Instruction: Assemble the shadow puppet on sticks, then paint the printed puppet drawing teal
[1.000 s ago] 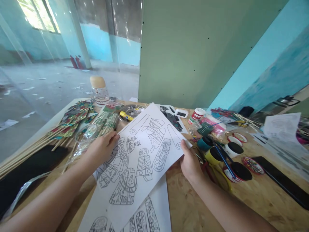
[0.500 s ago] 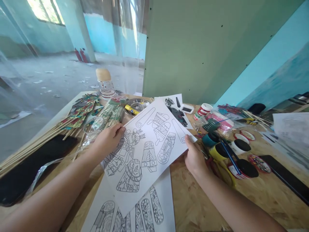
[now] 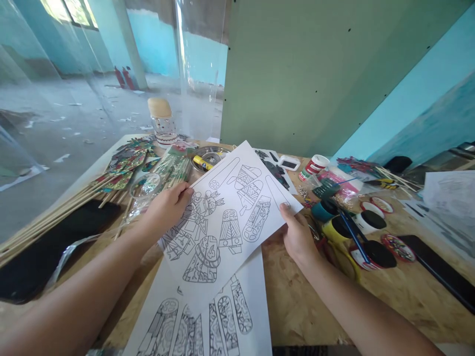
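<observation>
A white sheet of paper with black line drawings (image 3: 222,222) is held tilted above the table between my two hands. My left hand (image 3: 172,207) pinches its upper left edge, thumb on top. At the right corner my right hand (image 3: 297,230) grips it the same way, the thumb over the printed side and the other fingers hidden beneath. Under it lies a second printed sheet (image 3: 256,287) with long patterned shapes, partly covered by the upper one.
Wooden sticks with glittery cutouts (image 3: 89,193) lie left, over a black case (image 3: 55,252). Behind the sheet are a metal dish (image 3: 222,152) and a yellow glue stick (image 3: 202,163). Paint jars (image 3: 371,220), a brush (image 3: 354,235), a bead dish (image 3: 398,247) and a phone-like black object (image 3: 438,269) are right.
The held sheet has shifted slightly, its lower corner lifting and uncovering more of the sheet below. Both hands keep their grip. The camera view has tilted a little.
</observation>
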`<state>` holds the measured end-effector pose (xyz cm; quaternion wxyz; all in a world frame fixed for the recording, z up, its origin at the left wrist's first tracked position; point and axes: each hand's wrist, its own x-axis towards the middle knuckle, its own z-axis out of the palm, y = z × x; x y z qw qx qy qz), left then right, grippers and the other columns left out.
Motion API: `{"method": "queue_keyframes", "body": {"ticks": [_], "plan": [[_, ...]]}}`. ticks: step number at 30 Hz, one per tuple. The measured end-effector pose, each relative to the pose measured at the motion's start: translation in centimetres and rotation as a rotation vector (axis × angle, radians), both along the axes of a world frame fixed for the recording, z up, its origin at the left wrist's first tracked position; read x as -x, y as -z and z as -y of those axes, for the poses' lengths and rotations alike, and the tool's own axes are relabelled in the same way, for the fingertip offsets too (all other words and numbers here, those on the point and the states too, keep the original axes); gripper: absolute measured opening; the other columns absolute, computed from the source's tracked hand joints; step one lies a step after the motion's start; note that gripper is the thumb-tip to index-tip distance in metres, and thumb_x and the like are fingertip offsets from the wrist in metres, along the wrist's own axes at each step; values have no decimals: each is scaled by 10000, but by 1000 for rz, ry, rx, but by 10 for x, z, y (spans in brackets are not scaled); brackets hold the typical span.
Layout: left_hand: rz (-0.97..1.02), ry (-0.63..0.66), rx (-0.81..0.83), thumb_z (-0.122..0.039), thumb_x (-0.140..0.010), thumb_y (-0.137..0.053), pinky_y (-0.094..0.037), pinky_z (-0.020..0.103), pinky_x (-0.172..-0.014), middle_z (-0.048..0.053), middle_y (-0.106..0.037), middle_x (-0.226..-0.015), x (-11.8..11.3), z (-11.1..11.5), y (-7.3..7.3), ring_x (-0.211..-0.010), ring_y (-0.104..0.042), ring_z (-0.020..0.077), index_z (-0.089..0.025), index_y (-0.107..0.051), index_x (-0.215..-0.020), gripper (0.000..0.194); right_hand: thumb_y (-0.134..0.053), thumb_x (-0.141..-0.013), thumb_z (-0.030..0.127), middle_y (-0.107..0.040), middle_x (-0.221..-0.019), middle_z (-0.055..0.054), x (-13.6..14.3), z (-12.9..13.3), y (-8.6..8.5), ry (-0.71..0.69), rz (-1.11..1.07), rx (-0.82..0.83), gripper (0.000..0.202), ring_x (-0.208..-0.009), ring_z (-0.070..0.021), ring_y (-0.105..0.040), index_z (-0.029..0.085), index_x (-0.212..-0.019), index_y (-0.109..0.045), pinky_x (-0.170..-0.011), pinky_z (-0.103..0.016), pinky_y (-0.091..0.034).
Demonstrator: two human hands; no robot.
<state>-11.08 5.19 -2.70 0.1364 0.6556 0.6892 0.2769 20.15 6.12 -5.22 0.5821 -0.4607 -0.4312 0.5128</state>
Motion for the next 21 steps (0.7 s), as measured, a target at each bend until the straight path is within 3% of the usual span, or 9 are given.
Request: {"method": "queue_keyframes", "body": {"ticks": [11,17,21], "plan": [[14,-5,18,-446,-921,-336,-366,307,-680,15,-597,-795,-1,0,0,-738,-533,188,-242,-510,-888,270,-788,-765,462,-750,-1148,-66,-5,-6,14,-7,30,-28,379,-1183,-339,-629,240,-1069,-748,-1060,-522,-443],[29,11,22,-489,-920,-341,-374,305,-687,11,-615,-793,2,-1,5,-748,-555,193,-245,-542,-923,316,-809,-720,494,-769,-1077,-70,1,-1,5,-22,-18,1,425,-1109,-334,-667,221,-1039,-748,-965,-482,-519],[35,4,18,-504,-916,-347,-380,309,-678,15,-647,-807,5,-3,8,-735,-578,201,-248,-562,-954,337,-781,-722,555,-784,-843,-77,1,2,0,-29,-41,91,439,-926,-344,-718,201,-979,-754,-784,-476,-579]]}}
